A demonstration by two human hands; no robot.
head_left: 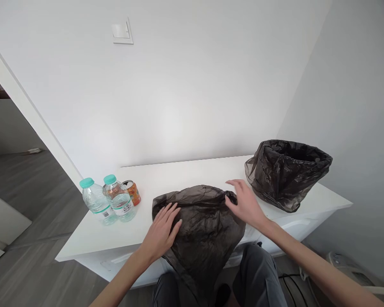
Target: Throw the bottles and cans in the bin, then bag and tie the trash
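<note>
A thin black plastic bag [201, 230] is spread over the front edge of the white cabinet top, its lower part hanging down between my knees. My left hand [162, 226] lies on the bag's left side, fingers stretched out and fairly flat. Over its upper right corner is my right hand [243, 202], thumb and fingers apart, the thumb close to a bunched bit of the bag's edge. Whether that thumb touches the plastic I cannot tell.
Two clear water bottles with teal caps [120, 198] and an orange drink can [132, 192] stand at the left. A bin lined with a black bag [284, 175] stands at the right. A white wall [192, 85] rises behind the cabinet top [92, 238]. Cables [292, 285] lie on the floor.
</note>
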